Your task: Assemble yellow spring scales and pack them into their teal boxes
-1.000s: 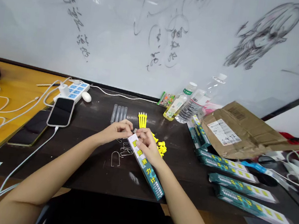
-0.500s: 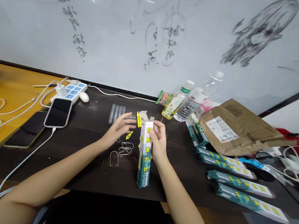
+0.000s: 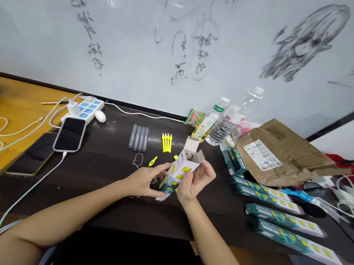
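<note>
Both hands hold a green and white box [image 3: 178,171], tilted with its open flaps up and to the right. My left hand [image 3: 145,179] has its fingers around the lower left side, and my right hand [image 3: 195,181] grips the upper right side. Beyond the box lie several yellow pieces [image 3: 166,143] in a row, with clear tubes [image 3: 139,138] to their left. A small yellow piece [image 3: 153,161] and a bent metal wire [image 3: 138,159] rest near my left hand. Something metallic shows in the box's opening.
Several similar boxes [image 3: 285,217] lie at the right, below a brown cardboard package [image 3: 284,152]. Two bottles [image 3: 226,123] and a snack packet [image 3: 195,117] stand near the whiteboard. A phone [image 3: 70,135], power strip [image 3: 87,108] and cables are at the left.
The box has tilted, its open end now facing up and right. My left hand has moved from beside the yellow pieces onto the box. The yellow row is uncovered.
</note>
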`<action>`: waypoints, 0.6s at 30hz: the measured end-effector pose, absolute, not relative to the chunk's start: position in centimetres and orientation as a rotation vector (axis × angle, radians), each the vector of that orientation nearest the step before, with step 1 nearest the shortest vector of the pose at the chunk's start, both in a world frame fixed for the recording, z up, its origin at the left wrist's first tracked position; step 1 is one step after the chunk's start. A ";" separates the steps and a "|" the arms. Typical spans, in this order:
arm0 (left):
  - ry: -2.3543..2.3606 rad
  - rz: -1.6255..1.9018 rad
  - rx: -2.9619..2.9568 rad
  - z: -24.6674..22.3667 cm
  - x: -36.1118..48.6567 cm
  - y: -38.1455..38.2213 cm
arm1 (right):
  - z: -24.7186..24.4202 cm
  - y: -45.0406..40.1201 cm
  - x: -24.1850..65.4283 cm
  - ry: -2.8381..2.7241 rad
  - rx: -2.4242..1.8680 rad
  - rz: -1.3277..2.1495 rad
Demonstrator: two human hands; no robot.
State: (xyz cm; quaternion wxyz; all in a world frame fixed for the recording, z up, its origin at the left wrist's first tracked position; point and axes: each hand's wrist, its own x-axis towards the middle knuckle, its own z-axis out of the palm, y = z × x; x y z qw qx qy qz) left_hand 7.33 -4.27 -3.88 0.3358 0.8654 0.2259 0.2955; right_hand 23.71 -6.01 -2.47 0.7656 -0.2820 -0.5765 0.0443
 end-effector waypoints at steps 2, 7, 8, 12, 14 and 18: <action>0.618 0.783 2.329 -4.1 7.5 -4.4 | -2.7 -5.9 23.6 -1.284 -0.547 0.052; 0.638 0.816 2.420 -4.9 7.8 -4.7 | -2.9 -6.0 23.0 -1.296 -0.488 0.077; 0.637 0.828 2.432 -5.1 7.8 -4.7 | -2.9 -6.1 23.0 -1.308 -0.482 0.084; 0.570 0.989 2.400 -5.4 7.8 -4.7 | -3.1 -6.4 23.1 -1.385 -0.510 0.089; 0.493 1.217 2.288 -5.0 8.0 -4.6 | -3.1 -6.5 23.3 -1.425 -0.558 0.104; 0.373 1.567 2.122 -2.8 8.7 -4.7 | -2.7 -6.7 23.7 -1.483 -0.627 0.122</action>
